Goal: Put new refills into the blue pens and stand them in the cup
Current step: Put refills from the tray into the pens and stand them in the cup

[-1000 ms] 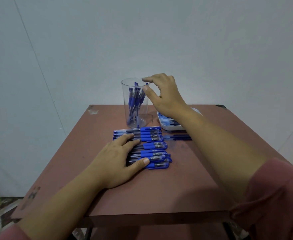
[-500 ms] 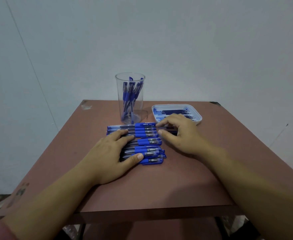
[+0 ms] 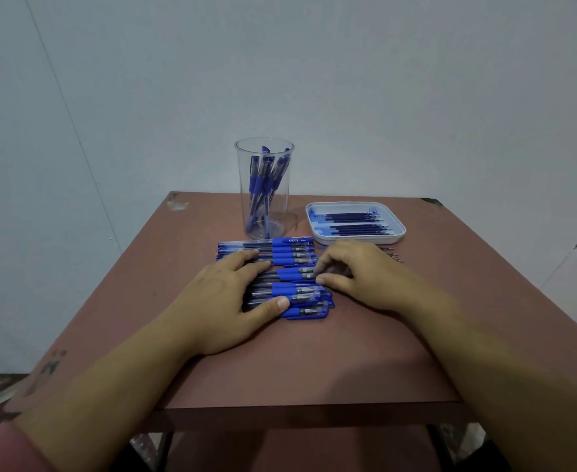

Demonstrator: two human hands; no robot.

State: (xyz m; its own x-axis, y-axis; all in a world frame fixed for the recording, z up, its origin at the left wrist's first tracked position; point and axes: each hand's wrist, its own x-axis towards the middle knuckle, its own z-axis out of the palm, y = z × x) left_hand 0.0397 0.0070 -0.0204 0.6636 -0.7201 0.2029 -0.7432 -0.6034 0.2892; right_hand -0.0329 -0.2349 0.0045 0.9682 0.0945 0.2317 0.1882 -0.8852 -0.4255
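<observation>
Blue pen (image 3: 295, 276) perhaps in right hand (image 3: 360, 274)

Left hand (image 3: 232, 301) lying flat on pen row (image 3: 293, 250); right hand (image 3: 358, 274) pinching middle pen (image 3: 292, 276) by its tip; cup (image 3: 264, 212) standing behind, holding pens.

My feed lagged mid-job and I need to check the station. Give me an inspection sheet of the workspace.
Surface: reddish-brown table, scuffed at its far left corner.
Job's things: clear cup upright, several blue pens standing in it; row of blue pens lying side by side on the table; white tray holding refills; a few loose refills on the table in front of the tray.
Clutter: nothing seen.
Hands: left hand rests flat on the row; right hand has its fingers curled at the row's tip ends, grip not confirmable.
Cables: nothing seen.
Surroundings: plain pale wall behind.
</observation>
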